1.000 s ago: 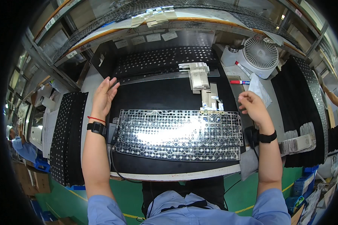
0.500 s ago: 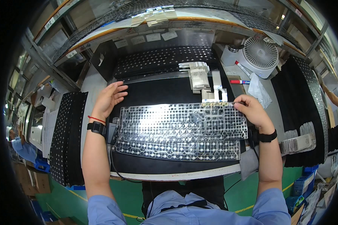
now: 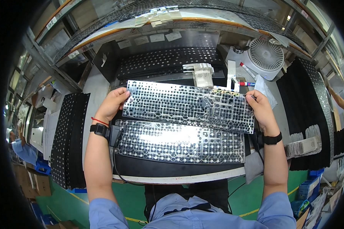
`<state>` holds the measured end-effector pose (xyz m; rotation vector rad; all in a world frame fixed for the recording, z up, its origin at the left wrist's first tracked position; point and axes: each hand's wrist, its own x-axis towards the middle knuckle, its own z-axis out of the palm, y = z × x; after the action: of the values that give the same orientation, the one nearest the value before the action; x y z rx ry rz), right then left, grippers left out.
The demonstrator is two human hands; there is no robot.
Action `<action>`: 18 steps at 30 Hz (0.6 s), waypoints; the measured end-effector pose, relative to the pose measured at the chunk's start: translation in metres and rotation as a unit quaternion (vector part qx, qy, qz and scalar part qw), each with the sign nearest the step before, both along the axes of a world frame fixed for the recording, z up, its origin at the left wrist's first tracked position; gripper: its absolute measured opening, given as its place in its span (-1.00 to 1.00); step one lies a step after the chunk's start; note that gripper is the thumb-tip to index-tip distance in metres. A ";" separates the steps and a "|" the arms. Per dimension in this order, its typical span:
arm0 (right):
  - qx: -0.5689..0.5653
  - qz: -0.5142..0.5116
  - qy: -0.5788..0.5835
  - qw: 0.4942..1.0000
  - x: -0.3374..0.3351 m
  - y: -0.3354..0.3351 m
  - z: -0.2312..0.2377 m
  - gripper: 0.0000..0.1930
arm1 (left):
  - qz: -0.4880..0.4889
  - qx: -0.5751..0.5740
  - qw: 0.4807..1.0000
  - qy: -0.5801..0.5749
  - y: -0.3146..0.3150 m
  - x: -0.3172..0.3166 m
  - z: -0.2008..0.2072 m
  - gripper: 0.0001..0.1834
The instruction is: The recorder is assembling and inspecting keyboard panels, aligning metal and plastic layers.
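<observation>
A clear keyboard membrane sheet (image 3: 172, 102) printed with dark dots and silvery traces is held up, slightly tilted down to the right. My left hand (image 3: 114, 103) pinches its upper left corner, thumb on top. My right hand (image 3: 260, 108) grips its upper right corner between thumb and fingers. A pale flat connector tail (image 3: 231, 74) sticks out from its far edge. Nearer to me, partly under the held one, a second membrane sheet (image 3: 156, 147) lies on the black work surface (image 3: 149, 164), a bright glare across its middle.
Behind the held sheet lies a bundle of pale connector strips (image 3: 202, 76). Red-capped markers (image 3: 246, 83) and a white fan (image 3: 265, 57) stand at the far right. Dotted black sheets are stacked at the left (image 3: 68, 141) and right (image 3: 305, 110). A shelf (image 3: 141, 28) runs across the back.
My left hand has closed on the sheet's left corner. The held sheet has moved away from me and tilted, uncovering more of the one beneath. My right hand still holds its corner.
</observation>
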<state>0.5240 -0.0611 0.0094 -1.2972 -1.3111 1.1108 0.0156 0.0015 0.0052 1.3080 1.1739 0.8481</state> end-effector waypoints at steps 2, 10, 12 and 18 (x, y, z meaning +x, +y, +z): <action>0.020 -0.004 -0.001 1.000 -0.002 0.001 0.000 -0.90 | 0.004 0.007 1.000 -0.029 0.005 -0.007 -0.006 -0.84; -0.013 -0.002 0.011 1.000 -0.006 -0.004 0.013 -0.83 | 0.095 0.028 0.987 -0.126 0.002 0.000 -0.001 -0.83; -0.005 0.001 0.026 1.000 -0.006 -0.004 0.012 -0.82 | 0.099 0.027 0.987 -0.121 0.003 -0.001 -0.001 -0.82; 0.034 -0.036 0.067 0.997 -0.005 0.002 0.002 -0.81 | 0.106 0.041 0.988 -0.106 0.006 -0.006 -0.008 -0.79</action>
<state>0.5194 -0.0589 0.0118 -1.1901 -1.1839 1.0764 0.0096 0.0076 -0.0029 1.1390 1.1300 1.1714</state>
